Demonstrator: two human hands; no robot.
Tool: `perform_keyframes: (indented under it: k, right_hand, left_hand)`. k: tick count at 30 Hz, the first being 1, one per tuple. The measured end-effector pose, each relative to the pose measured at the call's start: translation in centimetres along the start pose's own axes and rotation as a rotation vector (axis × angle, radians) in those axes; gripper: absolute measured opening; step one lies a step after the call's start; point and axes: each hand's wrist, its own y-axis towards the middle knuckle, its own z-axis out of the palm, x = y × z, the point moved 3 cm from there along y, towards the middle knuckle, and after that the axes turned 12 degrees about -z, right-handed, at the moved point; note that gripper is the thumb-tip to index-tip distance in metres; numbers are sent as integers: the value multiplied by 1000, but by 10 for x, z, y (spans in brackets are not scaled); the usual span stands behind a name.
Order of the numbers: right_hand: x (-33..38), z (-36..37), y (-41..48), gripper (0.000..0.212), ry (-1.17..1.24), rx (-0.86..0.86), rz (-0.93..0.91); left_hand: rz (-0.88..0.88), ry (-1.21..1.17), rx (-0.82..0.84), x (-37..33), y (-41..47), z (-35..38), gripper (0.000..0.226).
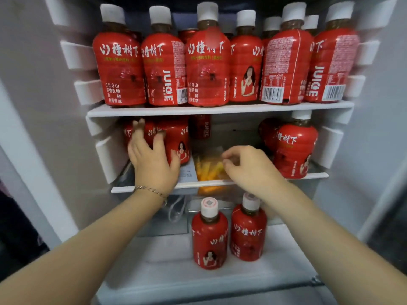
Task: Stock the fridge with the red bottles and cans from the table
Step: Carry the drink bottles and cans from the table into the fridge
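A row of red bottles [207, 69] fills the top shelf [220, 110] across the upper frame; at centre left the left hand [152, 155] lies with fingers spread and straight against the bottle cluster [178, 139] on the middle shelf [286, 177]; a red can [201, 126] stands behind; at centre the right hand [248, 166] has curled fingertips at a clear bag [209, 168], whether pinching it I cannot tell; two bottles [209, 238] stand at lower centre.

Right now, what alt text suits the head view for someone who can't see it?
Two hands reach into a fridge stocked with red bottles: the left hand touches bottles on the middle shelf, the right hand pinches a clear bag with yellow contents.
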Motion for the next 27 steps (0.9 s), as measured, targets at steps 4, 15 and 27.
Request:
perform_keyframes:
  k: [4, 15, 27]
  right_hand:
    - [-7, -19, -46, 31, -179, 124, 190]
    - [-64, 57, -96, 78, 161, 20, 211]
    - [10, -15, -70, 71, -11, -518, -214]
  left_hand:
    - [240, -172, 320, -23, -52, -14, 30]
    - [-156, -303, 885, -13, -116, 10, 64]
    - [-15, -499, 260, -46, -61, -63, 66]
